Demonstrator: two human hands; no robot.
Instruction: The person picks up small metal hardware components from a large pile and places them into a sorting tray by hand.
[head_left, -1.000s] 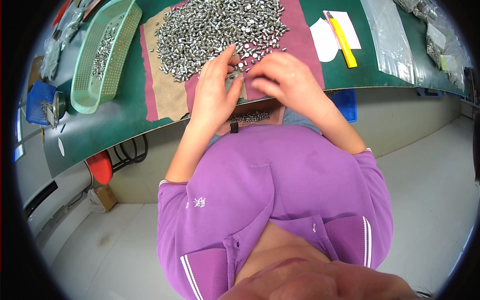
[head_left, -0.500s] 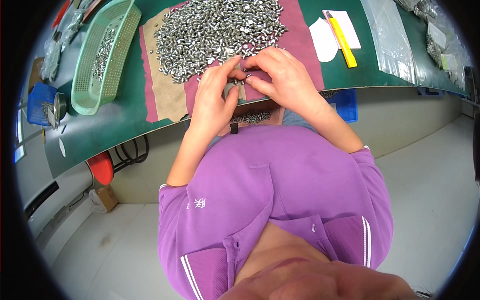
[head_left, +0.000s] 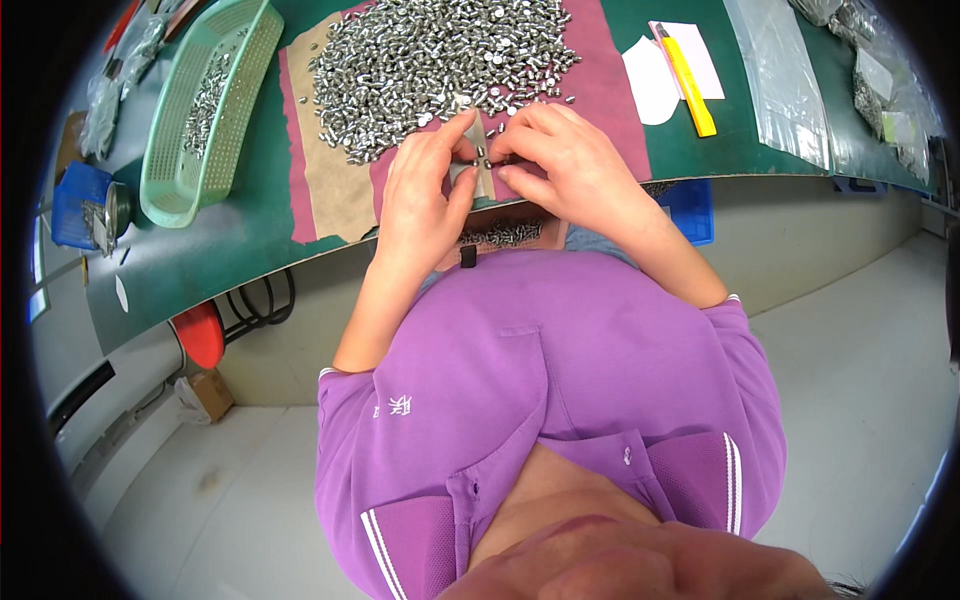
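Many small shiny metal fasteners (head_left: 440, 75), short and cylindrical, lie heaped on a maroon and tan cloth at the table's edge. My left hand (head_left: 425, 185) rests just in front of the heap, its thumb and index finger apart with nothing visible between them. Across a narrow gap, my right hand (head_left: 565, 165) has thumb and fingertips drawn together around a small metal fastener (head_left: 489, 164), which is partly hidden. Another loose fastener (head_left: 480, 151) lies between the two hands.
A green perforated basket (head_left: 160, 190) with metal pieces stands at left, near a blue bin (head_left: 78, 210). At right lie a yellow utility knife (head_left: 690, 85), white paper pieces (head_left: 650, 85) and clear plastic bags (head_left: 775, 80). Below the table edge is an open container of metal pieces (head_left: 510, 235).
My right hand has shifted slightly right and toward me. A few loose fasteners now show beside its fingers, where fingers covered them before. My left hand has barely moved.
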